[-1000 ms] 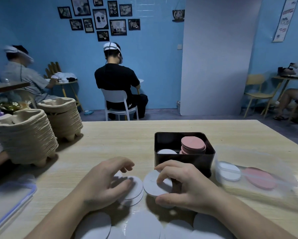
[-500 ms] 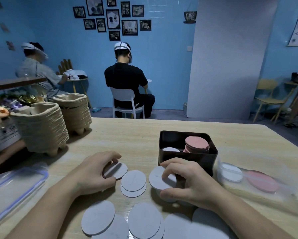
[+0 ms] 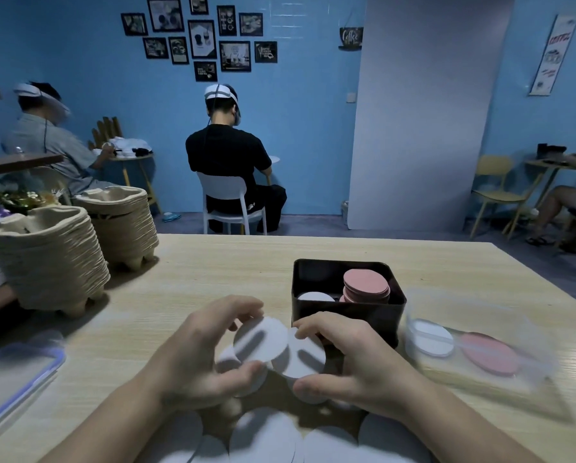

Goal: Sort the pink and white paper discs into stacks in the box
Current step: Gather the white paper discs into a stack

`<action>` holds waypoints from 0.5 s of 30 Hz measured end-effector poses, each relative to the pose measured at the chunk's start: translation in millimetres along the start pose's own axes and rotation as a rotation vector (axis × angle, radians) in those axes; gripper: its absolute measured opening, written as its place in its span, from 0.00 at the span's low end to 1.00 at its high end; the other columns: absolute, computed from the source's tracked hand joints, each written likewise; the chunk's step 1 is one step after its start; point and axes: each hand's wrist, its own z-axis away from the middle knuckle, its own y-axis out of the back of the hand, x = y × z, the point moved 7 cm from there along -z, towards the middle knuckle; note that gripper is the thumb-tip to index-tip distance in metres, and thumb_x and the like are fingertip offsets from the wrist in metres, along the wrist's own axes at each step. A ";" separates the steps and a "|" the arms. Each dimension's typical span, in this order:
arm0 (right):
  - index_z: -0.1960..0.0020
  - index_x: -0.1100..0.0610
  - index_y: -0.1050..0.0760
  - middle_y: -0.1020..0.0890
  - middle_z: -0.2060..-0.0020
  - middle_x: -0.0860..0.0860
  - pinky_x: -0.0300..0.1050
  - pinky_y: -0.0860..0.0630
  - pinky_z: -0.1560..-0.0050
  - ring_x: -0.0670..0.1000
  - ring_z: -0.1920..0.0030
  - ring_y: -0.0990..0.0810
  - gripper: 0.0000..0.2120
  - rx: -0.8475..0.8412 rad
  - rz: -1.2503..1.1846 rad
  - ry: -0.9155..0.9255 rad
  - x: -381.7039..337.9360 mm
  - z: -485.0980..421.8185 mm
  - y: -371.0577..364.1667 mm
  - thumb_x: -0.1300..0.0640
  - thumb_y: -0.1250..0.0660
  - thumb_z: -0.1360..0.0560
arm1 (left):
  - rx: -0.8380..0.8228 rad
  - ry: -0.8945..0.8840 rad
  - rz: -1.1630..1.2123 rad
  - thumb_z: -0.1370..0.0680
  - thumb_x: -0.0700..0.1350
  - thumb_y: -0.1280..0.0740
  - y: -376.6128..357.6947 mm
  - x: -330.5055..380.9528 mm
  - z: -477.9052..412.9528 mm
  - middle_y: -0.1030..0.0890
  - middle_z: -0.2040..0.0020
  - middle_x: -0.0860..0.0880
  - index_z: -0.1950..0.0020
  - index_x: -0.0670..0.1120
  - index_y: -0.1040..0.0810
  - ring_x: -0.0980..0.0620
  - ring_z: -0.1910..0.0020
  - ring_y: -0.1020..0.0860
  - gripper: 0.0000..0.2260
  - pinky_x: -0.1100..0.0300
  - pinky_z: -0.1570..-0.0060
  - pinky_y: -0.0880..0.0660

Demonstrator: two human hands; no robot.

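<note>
A black square box [image 3: 348,317] stands on the wooden table just beyond my hands. Inside it a stack of pink discs [image 3: 366,286] rises at the right and a low white stack [image 3: 315,296] lies at the left. My left hand [image 3: 199,357] holds a white disc [image 3: 259,339] lifted off the table, pinched between fingers and thumb. My right hand [image 3: 350,362] grips another white disc [image 3: 305,360], whose edge overlaps the left one. Several loose white discs [image 3: 266,439] lie on the table below my hands.
A clear plastic bag [image 3: 473,355] with a white and a pink disc lies right of the box. Two stacks of pulp trays [image 3: 46,262] stand at the left. A clear lid [image 3: 12,379] sits at the near left. People sit behind the table.
My left hand has lifted a white disc off the table and brought it right, against the disc in my right hand. The camera has tilted slightly.
</note>
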 end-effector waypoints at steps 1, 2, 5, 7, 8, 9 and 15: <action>0.38 0.47 0.25 0.20 0.42 0.41 0.49 0.25 0.40 0.44 0.40 0.22 0.25 0.005 0.005 -0.002 0.0 0.1 0.4 0.38 0.24 0.30 | -0.011 -0.006 0.014 0.29 0.50 0.21 -3.3 1.8 -1.0 0.19 0.42 0.57 0.33 0.48 0.24 0.54 0.45 0.19 0.26 0.56 0.49 0.22; 0.36 0.46 0.26 0.21 0.42 0.40 0.48 0.25 0.39 0.44 0.40 0.22 0.26 0.008 0.007 0.003 -0.7 0.0 0.7 0.38 0.25 0.29 | -0.018 -0.011 0.025 0.29 0.50 0.21 -5.7 3.7 -1.7 0.19 0.42 0.57 0.33 0.48 0.24 0.55 0.45 0.19 0.26 0.55 0.49 0.21; 0.35 0.46 0.26 0.21 0.39 0.42 0.47 0.25 0.38 0.43 0.38 0.23 0.24 0.011 0.008 0.064 -5.9 -1.5 -0.5 0.39 0.26 0.27 | -0.027 -0.031 0.041 0.28 0.53 0.22 -10.1 7.4 -3.3 0.19 0.43 0.58 0.34 0.49 0.24 0.56 0.46 0.19 0.25 0.55 0.50 0.21; 0.38 0.48 0.24 0.22 0.37 0.44 0.47 0.26 0.37 0.43 0.35 0.24 0.20 0.007 0.011 0.086 -6.2 -2.3 -1.5 0.40 0.27 0.25 | -0.033 -0.039 0.038 0.28 0.54 0.22 -12.5 8.9 -6.5 0.19 0.43 0.58 0.34 0.49 0.24 0.57 0.46 0.19 0.25 0.56 0.50 0.21; 0.41 0.49 0.23 0.23 0.36 0.45 0.47 0.26 0.37 0.43 0.34 0.24 0.17 0.005 0.015 0.084 -5.4 -2.7 -1.7 0.41 0.27 0.25 | -0.038 -0.041 0.034 0.27 0.55 0.22 -13.7 9.6 -8.2 0.19 0.44 0.58 0.35 0.49 0.24 0.57 0.47 0.19 0.25 0.56 0.50 0.21; 0.43 0.49 0.22 0.23 0.35 0.46 0.47 0.26 0.36 0.42 0.34 0.25 0.15 0.012 0.022 0.080 -4.4 -2.9 -0.6 0.41 0.27 0.24 | -0.043 -0.047 0.027 0.27 0.56 0.22 -14.6 11.3 -11.1 0.19 0.44 0.58 0.35 0.49 0.24 0.57 0.47 0.19 0.25 0.56 0.50 0.21; 0.51 0.53 0.20 0.19 0.38 0.47 0.43 0.25 0.38 0.43 0.35 0.22 0.13 0.201 -0.050 0.090 -2.9 0.6 20.1 0.44 0.25 0.25 | -0.025 -0.078 0.127 0.27 0.53 0.22 -15.7 22.3 -38.8 0.18 0.45 0.56 0.38 0.47 0.21 0.54 0.47 0.18 0.21 0.54 0.49 0.21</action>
